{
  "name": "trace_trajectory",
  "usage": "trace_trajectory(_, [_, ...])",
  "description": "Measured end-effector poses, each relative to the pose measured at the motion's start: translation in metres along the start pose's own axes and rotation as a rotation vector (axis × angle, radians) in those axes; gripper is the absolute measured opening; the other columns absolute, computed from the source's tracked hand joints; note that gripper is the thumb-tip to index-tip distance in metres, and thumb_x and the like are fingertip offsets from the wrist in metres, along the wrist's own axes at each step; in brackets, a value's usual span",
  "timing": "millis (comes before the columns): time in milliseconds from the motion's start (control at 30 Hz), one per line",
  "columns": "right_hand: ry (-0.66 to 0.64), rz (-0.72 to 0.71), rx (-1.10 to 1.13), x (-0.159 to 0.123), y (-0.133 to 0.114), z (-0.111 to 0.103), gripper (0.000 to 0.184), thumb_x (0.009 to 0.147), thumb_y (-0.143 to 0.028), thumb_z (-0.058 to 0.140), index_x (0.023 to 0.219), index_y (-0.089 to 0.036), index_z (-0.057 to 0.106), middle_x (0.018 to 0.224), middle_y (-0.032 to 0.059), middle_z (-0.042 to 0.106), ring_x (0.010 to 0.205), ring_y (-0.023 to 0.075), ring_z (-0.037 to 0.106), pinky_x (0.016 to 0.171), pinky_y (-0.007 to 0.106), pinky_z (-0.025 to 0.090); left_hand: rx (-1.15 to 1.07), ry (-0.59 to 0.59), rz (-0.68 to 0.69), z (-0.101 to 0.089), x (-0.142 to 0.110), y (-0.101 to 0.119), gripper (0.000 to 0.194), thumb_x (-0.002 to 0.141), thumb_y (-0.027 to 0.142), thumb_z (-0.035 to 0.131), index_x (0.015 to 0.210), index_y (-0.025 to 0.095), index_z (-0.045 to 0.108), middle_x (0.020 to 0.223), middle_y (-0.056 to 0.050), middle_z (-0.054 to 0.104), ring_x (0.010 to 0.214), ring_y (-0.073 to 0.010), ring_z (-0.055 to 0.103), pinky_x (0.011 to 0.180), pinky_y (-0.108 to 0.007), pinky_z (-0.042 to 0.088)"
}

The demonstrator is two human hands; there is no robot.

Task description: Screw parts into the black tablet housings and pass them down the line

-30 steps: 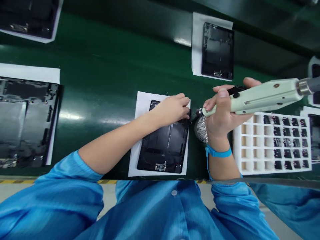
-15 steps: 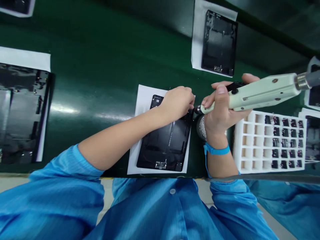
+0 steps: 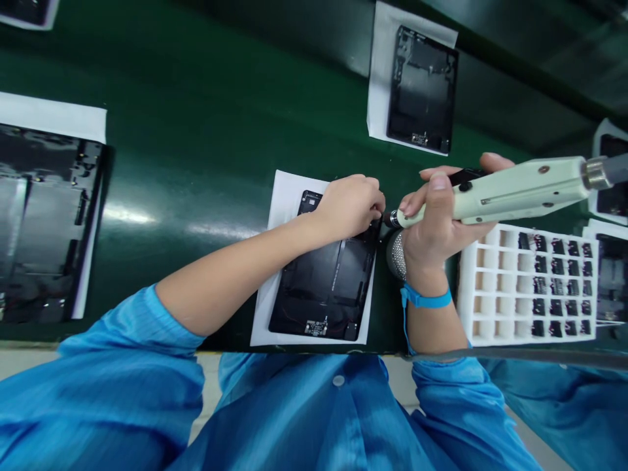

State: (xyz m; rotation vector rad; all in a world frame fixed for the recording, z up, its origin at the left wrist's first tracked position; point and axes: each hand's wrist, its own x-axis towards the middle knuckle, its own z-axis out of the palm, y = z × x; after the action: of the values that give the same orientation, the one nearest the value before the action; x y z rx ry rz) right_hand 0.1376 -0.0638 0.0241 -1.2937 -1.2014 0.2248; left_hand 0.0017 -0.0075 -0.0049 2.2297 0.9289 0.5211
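Observation:
A black tablet housing (image 3: 326, 281) with its inside facing up lies on a white sheet (image 3: 265, 320) in front of me. Over its upper right corner is my left hand (image 3: 350, 206), fingers bent and pinched together at the edge; what they hold, if anything, is hidden. My right hand (image 3: 434, 212) is wrapped round a pale green electric screwdriver (image 3: 520, 193). The screwdriver lies nearly level, its tip pointing left, close beside my left fingertips. I cannot tell whether the tip touches the housing. A blue wrist strap (image 3: 429, 298) circles my right wrist.
A white divided tray (image 3: 468, 294) with several small black parts stands to the right. Other tablet housings lie on sheets at the far left (image 3: 49, 216), the back (image 3: 424, 91) and the right edge (image 3: 613, 268). The green bench (image 3: 196, 131) ends near my body.
The view has shifted slightly; the back housing appears further left and the left one further right. My right hand and the screwdriver sit a little lower and further right. My left hand stays pinched.

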Motion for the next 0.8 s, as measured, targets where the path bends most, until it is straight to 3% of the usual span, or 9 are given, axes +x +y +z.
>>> trace_trajectory(100, [0.036,-0.018,-0.009,0.0015,-0.0014,-0.0021,0.045,0.110,-0.060,0.066,0.147,-0.038,0.055,0.105,0.0029,0.073,0.053,0.0142,0.058,0.056,0.038,0.060,-0.040,-0.044,0.111,-0.0045,-0.0040,-0.0039,0.030,0.095,0.016,0.078,0.116,0.031,0.092,0.115,-0.005,0.082,0.114,-0.0280,0.072,0.092,-0.040,0.055])
trace_trajectory(167, [0.056,-0.013,0.002,0.0021,-0.0030,-0.0026,0.044,0.109,-0.060,0.068,0.146,-0.040,0.056,0.105,0.0021,0.073,0.053,0.0156,0.060,0.054,0.040,0.060,-0.044,-0.071,0.150,-0.0063,-0.0053,-0.0050,0.022,0.095,0.020,0.084,0.111,0.031,0.093,0.115,-0.004,0.081,0.113,-0.0273,0.071,0.091,-0.040,0.054])
trace_trajectory(300, [0.069,-0.002,0.051,0.0027,-0.0066,-0.0012,0.041,0.107,-0.059,0.071,0.142,-0.041,0.058,0.103,0.0004,0.071,0.053,0.0151,0.059,0.052,0.038,0.058,-0.041,-0.056,0.148,-0.0042,-0.0044,-0.0051,0.006,0.096,0.023,0.090,0.096,0.028,0.092,0.108,-0.004,0.081,0.107,-0.0254,0.070,0.088,-0.039,0.051])
trace_trajectory(533, [0.064,-0.041,0.256,0.0047,-0.0038,0.0037,0.038,0.104,-0.045,0.077,0.134,-0.036,0.057,0.099,-0.0052,0.068,0.045,0.0062,0.047,0.044,0.026,0.048,-0.083,-0.017,0.156,0.0008,-0.0028,-0.0092,0.010,0.089,0.022,0.098,0.090,0.027,0.090,0.102,-0.001,0.082,0.102,-0.0228,0.071,0.081,-0.036,0.048])
trace_trajectory(800, [0.090,-0.047,0.262,0.0063,-0.0045,0.0046,0.040,0.101,-0.048,0.080,0.133,-0.035,0.059,0.093,-0.0058,0.067,0.044,0.0073,0.046,0.041,0.028,0.048,-0.103,0.000,0.158,0.0035,-0.0015,-0.0114,0.014,0.085,0.025,0.103,0.085,0.027,0.089,0.096,0.000,0.080,0.099,-0.0224,0.071,0.079,-0.036,0.047])
